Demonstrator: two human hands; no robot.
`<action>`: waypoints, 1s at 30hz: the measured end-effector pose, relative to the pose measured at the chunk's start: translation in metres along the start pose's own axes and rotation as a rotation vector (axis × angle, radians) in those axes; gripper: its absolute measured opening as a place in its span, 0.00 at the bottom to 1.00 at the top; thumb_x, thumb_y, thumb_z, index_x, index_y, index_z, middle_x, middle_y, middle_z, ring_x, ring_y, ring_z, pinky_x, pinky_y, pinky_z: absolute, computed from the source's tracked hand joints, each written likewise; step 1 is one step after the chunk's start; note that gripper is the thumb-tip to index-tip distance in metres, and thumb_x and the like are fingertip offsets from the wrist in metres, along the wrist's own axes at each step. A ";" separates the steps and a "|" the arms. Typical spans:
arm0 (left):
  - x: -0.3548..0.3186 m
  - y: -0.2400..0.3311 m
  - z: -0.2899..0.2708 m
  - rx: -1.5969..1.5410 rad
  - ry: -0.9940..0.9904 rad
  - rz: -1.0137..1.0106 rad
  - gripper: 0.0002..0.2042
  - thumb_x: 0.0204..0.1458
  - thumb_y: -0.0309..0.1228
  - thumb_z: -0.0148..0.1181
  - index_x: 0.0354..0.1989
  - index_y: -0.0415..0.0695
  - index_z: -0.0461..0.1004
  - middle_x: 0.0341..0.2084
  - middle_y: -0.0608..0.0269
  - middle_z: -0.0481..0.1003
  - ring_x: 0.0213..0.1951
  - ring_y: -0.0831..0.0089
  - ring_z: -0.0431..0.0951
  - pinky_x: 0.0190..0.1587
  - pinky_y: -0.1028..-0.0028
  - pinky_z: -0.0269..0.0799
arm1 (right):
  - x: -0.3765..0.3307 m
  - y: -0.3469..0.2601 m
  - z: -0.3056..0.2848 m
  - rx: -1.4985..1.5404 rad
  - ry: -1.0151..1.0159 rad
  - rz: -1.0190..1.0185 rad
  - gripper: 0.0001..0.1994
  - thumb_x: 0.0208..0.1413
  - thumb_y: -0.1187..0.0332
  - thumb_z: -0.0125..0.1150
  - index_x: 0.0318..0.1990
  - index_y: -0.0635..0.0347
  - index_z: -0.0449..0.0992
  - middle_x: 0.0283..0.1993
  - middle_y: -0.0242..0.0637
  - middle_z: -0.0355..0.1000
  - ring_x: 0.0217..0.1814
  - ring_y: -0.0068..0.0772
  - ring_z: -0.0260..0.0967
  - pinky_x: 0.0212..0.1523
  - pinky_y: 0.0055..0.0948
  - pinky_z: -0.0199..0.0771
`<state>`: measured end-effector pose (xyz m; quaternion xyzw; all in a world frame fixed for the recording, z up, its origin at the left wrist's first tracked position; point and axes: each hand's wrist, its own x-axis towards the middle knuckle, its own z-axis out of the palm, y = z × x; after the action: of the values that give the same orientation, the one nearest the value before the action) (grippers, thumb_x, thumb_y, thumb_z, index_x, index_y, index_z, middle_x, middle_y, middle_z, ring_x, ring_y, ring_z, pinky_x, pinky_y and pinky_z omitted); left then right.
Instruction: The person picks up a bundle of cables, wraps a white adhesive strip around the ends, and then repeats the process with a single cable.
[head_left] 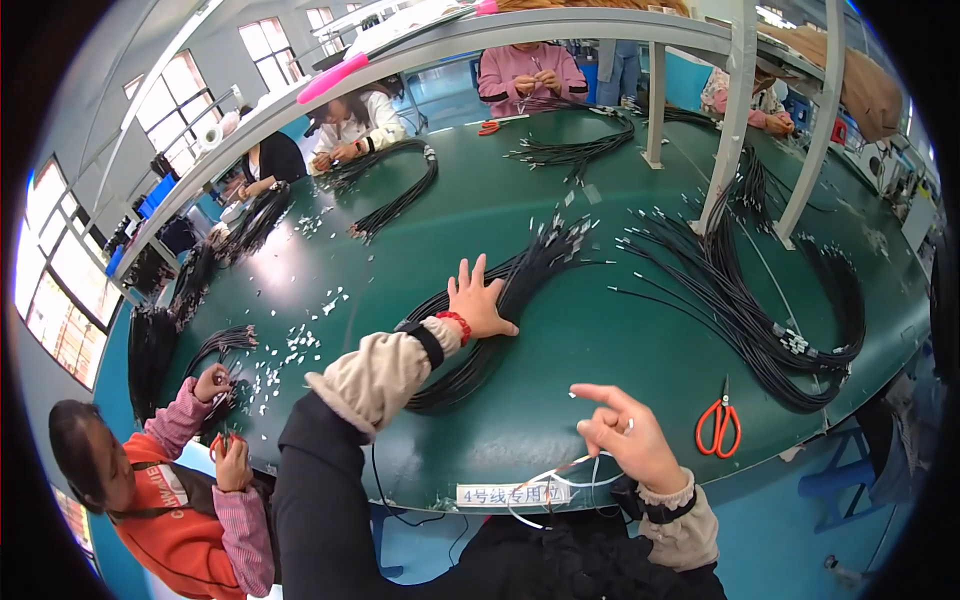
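Note:
My left hand [478,301] lies flat with fingers spread on a bundle of black cables [520,290] that curves across the green table [560,200]. My right hand [628,432] hovers near the table's front edge, fingers pinched on a thin white wire [560,480] that loops down over the edge beside a white label strip [512,494].
Orange-handled scissors [719,424] lie to the right of my right hand. A larger black cable bundle [760,300] spreads on the right. Other people work around the table: one in orange at lower left [170,500], one in pink at the far side [528,75]. White scraps [290,350] litter the left.

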<state>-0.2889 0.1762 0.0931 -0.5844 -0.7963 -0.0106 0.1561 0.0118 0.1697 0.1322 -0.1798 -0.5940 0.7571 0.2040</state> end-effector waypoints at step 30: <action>0.001 -0.279 -0.003 -0.325 -0.076 -0.748 0.18 0.38 0.36 0.52 0.31 0.33 0.76 0.30 0.39 0.74 0.38 0.47 0.75 0.41 0.61 0.70 | -0.028 0.008 0.020 -0.151 0.275 -0.065 0.14 0.51 0.75 0.52 0.46 0.70 0.68 0.19 0.26 0.62 0.18 0.14 0.59 0.21 0.13 0.56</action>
<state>-0.5490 0.0884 0.1421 -0.2715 -0.9470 -0.1708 0.0175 0.0249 0.1372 0.1297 -0.2772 -0.6212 0.6716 0.2937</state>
